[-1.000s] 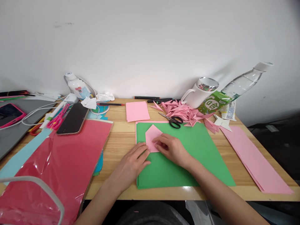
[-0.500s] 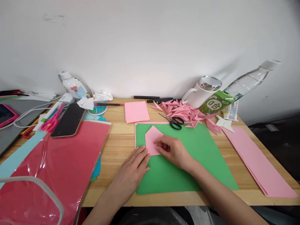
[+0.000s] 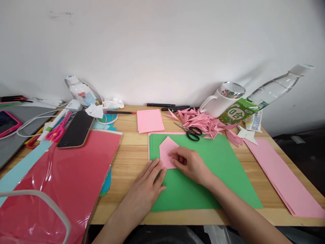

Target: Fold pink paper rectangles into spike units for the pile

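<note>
A small pink paper, folded to a point at its far end, lies on a stack of green sheets at the desk's middle. My right hand covers its near right part, fingers bent and pressed down on the paper. My left hand lies flat with fingers stretched out, fingertips touching the paper's near left corner. A heap of folded pink paper pieces sits behind the green sheets, with black-handled scissors beside it.
A pink paper stack lies behind the green sheets, long pink strips at the right. A white mug, a green carton and a clear bottle stand at back right. Red sheets in plastic, a phone and pink scissors fill the left.
My hands have stayed on the pink paper; the right fingers shifted slightly along it and the left hand drew a little nearer. The view has drifted a bit to the left.
</note>
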A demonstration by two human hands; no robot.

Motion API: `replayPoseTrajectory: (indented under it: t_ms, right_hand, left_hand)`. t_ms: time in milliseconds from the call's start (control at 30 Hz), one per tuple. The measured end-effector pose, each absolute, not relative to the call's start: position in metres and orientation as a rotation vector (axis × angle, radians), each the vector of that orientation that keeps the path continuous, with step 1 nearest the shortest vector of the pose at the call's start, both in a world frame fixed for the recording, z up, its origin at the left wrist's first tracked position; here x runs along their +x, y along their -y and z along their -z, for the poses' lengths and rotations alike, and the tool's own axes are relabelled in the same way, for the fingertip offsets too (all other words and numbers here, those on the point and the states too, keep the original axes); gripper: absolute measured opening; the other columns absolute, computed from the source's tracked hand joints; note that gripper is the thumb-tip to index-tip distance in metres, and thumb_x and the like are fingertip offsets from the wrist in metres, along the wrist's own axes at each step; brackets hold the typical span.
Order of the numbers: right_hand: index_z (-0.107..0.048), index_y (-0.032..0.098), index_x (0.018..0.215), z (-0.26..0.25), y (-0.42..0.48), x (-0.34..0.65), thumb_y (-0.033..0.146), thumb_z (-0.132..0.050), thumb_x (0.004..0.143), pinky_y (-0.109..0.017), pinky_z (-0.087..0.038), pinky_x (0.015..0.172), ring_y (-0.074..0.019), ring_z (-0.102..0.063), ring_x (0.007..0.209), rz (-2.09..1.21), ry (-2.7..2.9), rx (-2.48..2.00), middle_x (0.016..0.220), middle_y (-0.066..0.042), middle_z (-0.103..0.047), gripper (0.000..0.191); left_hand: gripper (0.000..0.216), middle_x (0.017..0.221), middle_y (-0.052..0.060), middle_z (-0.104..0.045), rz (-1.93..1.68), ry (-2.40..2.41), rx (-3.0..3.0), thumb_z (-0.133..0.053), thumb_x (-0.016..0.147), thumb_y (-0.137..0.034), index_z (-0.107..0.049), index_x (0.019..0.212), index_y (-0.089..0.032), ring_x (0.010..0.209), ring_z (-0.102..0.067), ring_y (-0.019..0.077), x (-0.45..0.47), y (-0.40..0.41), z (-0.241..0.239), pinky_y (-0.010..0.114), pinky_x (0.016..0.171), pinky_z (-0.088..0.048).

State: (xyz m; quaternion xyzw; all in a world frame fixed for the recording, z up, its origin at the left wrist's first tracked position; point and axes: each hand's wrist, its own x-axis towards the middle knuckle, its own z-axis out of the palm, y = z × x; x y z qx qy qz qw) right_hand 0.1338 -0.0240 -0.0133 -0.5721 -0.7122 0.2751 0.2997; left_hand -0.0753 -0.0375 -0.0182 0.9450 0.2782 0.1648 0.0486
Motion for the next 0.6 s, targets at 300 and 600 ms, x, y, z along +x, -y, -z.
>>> replayPoseTrajectory:
  t_ms: [300,600]
  right_hand:
    - [-0.064,0.017,0.088,0.013,0.024,0.133,0.015,-0.054,0.078,-0.022,-0.041,0.051,-0.0099,-0.048,0.055,-0.748,1.876,-1.535,0.068,0.0,-0.057,0.015]
    - [-0.062,0.017,0.086,0.013,0.023,0.135,0.016,-0.055,0.078,-0.021,-0.04,0.053,-0.0091,-0.047,0.057,-0.762,1.871,-1.535,0.073,-0.001,-0.057,0.012]
  left_hand:
    - [0.035,0.125,0.016,-0.056,-0.463,-0.866,2.918,-0.041,0.092,-0.028,-0.048,0.121,-0.011,0.126,-0.043,0.0267,-0.074,0.037,0.016,0.044,0.099,-0.046]
    - [0.021,0.113,0.016,-0.058,-0.432,-0.881,2.843,-0.046,0.089,-0.021,-0.055,0.103,-0.008,0.116,-0.052,0.0277,-0.059,0.029,0.005,0.044,0.098,-0.046]
